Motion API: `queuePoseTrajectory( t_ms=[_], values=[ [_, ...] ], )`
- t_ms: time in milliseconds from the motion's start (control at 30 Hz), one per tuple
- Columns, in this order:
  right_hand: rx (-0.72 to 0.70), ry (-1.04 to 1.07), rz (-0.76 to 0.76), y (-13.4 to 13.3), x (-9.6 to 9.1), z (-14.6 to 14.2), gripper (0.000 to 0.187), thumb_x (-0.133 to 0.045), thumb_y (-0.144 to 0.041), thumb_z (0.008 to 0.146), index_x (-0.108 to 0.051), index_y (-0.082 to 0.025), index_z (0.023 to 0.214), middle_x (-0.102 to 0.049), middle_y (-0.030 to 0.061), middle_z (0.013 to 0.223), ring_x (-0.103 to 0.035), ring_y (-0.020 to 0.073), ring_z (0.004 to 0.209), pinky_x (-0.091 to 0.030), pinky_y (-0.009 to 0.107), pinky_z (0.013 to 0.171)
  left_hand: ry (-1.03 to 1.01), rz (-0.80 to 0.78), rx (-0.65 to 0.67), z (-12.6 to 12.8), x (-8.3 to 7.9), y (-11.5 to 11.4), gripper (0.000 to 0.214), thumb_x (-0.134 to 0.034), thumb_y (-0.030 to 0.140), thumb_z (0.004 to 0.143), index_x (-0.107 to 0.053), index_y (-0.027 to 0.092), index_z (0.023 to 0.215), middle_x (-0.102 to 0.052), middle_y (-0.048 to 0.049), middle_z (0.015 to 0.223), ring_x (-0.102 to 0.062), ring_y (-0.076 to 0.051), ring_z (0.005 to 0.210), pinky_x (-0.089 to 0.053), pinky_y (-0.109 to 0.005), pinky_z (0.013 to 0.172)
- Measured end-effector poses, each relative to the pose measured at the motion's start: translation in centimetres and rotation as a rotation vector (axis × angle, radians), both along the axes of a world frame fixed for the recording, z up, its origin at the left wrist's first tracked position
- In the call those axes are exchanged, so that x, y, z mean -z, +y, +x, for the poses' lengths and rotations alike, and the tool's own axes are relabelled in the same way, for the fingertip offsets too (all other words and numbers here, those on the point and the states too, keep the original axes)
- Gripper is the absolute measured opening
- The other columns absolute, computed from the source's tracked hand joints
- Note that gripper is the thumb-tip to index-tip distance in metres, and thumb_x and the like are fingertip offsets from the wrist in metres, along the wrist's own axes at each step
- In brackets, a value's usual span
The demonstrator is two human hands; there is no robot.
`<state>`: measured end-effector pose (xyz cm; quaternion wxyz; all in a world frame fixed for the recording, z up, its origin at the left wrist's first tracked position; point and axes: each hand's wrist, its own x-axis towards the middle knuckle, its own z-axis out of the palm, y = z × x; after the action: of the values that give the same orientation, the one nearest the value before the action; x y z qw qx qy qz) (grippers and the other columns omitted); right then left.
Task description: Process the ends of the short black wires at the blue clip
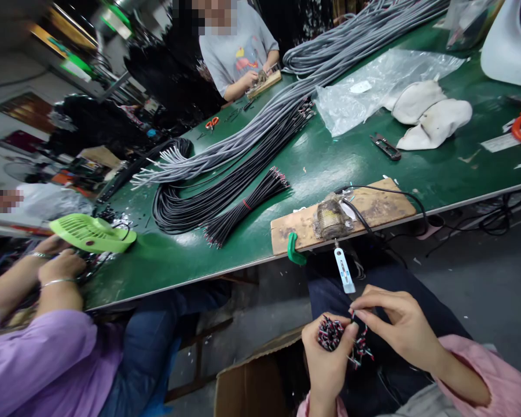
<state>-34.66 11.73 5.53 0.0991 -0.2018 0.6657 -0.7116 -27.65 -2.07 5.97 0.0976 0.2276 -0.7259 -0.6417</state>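
Note:
My left hand (330, 359) is wrapped round a bundle of black cables (329, 333), whose stripped ends show red, white and black wires. Thumb and forefinger of my right hand (395, 324) are pinched at the wire end of one cable beside the bundle. Both hands are over my lap, below the table's front edge. Just above them a small light-blue tool (344, 269) sticks out from a dark, worn block (330, 217) on a wooden board (386, 202). The lower part of the bundle is hidden.
Grey cables (260, 127), black cables (191, 208) and a tied black bundle (247, 208) lie on the green table (321, 165). A green clamp (295, 249) grips the board's edge. Snips (385, 146), white gloves (434, 116) and a cardboard box (247, 388) are nearby. Two people sit around the table.

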Motion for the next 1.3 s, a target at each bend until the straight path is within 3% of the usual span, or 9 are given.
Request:
queuePoseTrajectory(
  t_ms=[133,433,667,833,900,967,1100,1167,1300],
  values=[
    [0.065,-0.011,0.035,-0.1,0.5,0.4,0.016,-0.067,-0.013,0.082,-0.074,-0.019,0.095,-0.069,0.0024,0.074,-0.064,0.0148,0.066,-0.051,0.024,0.063,-0.005,-0.024,-0.045,-0.2,-0.2,0.2,0.01,-0.075,0.019,0.07,-0.071,0.016,0.061,-0.068,-0.0003,0.057,-0.058,-0.015,0.055,-0.045,-0.024,0.058],
    [-0.109,-0.42,-0.081,0.1,1.7,-0.2,0.02,-0.072,-0.023,0.077,-0.073,-0.016,0.096,-0.069,0.0042,0.079,-0.063,0.0159,0.072,-0.05,0.026,0.067,-0.01,-0.007,-0.045,0.4,0.6,0.1,0.006,-0.073,0.019,0.073,-0.075,0.016,0.067,-0.072,-0.0033,0.063,-0.064,-0.018,0.059,-0.049,-0.027,0.062],
    [-0.066,-0.282,-0.179,-0.9,2.0,0.6,0.016,-0.071,-0.026,0.082,-0.07,-0.016,0.07,-0.061,0.0024,0.069,-0.056,0.0153,0.064,-0.043,0.027,0.057,0.018,0.159,0.018,-0.3,0.1,0.0,0.01,-0.081,0.018,0.066,-0.072,0.016,0.064,-0.067,0.0013,0.061,-0.058,-0.013,0.059,-0.046,-0.021,0.06],
    [0.122,0.24,-0.061,-0.8,1.5,0.7,0.014,-0.061,-0.008,0.086,-0.068,-0.019,0.081,-0.062,0.0041,0.074,-0.052,0.0185,0.074,-0.042,0.033,0.07,0.01,0.192,-0.05,-0.1,0.2,0.1,0.017,-0.082,0.026,0.068,-0.068,0.017,0.068,-0.07,-0.0001,0.061,-0.063,-0.014,0.06,-0.049,-0.024,0.063],
    [0.048,0.257,-0.086,-0.7,1.3,0.3,0.013,-0.06,-0.012,0.089,-0.067,-0.019,0.081,-0.06,0.004,0.073,-0.05,0.0189,0.076,-0.041,0.033,0.072,-0.023,0.303,-0.023,0.0,0.3,-0.1,0.023,-0.083,0.031,0.069,-0.065,0.017,0.072,-0.07,-0.0009,0.059,-0.063,-0.014,0.052,-0.05,-0.025,0.055],
    [-0.114,0.068,-0.185,-0.6,1.2,-0.3,0.017,-0.061,-0.025,0.091,-0.064,-0.018,0.076,-0.056,0.0031,0.072,-0.05,0.0181,0.073,-0.041,0.032,0.068,-0.02,0.372,0.05,0.0,0.2,-0.5,0.026,-0.084,0.033,0.067,-0.064,0.016,0.072,-0.069,-0.0014,0.057,-0.06,-0.013,0.043,-0.047,-0.023,0.044],
    [-0.339,-0.369,-0.321,-0.7,0.4,-1.7,0.033,-0.066,-0.047,0.086,-0.06,-0.016,0.077,-0.05,0.0001,0.072,-0.048,0.0138,0.065,-0.039,0.026,0.061,0.186,0.212,0.137,-1.1,-0.9,-0.9,0.013,-0.083,0.025,0.068,-0.074,0.017,0.069,-0.07,-0.0036,0.063,-0.062,-0.014,0.048,-0.048,-0.023,0.047],
    [-0.253,-0.387,-0.266,-0.9,-0.7,-3.0,0.035,-0.067,-0.05,0.084,-0.06,-0.016,0.076,-0.051,-0.0002,0.071,-0.048,0.0139,0.067,-0.041,0.026,0.064,0.265,0.096,0.147,-1.8,-1.7,-0.9,0.005,-0.081,0.019,0.068,-0.076,0.02,0.067,-0.071,-0.003,0.062,-0.064,-0.015,0.053,-0.048,-0.023,0.051],
    [-0.085,-0.284,-0.127,-1.6,-3.2,-5.8,0.052,-0.062,-0.065,0.079,-0.061,-0.015,0.064,-0.052,-0.0008,0.062,-0.046,0.0138,0.061,-0.04,0.026,0.06,0.35,-0.045,0.128,-2.7,-3.2,-1.0,0.012,-0.08,0.012,0.064,-0.077,0.024,0.065,-0.072,0.0,0.06,-0.064,-0.014,0.054,-0.048,-0.021,0.056]
  ],
)
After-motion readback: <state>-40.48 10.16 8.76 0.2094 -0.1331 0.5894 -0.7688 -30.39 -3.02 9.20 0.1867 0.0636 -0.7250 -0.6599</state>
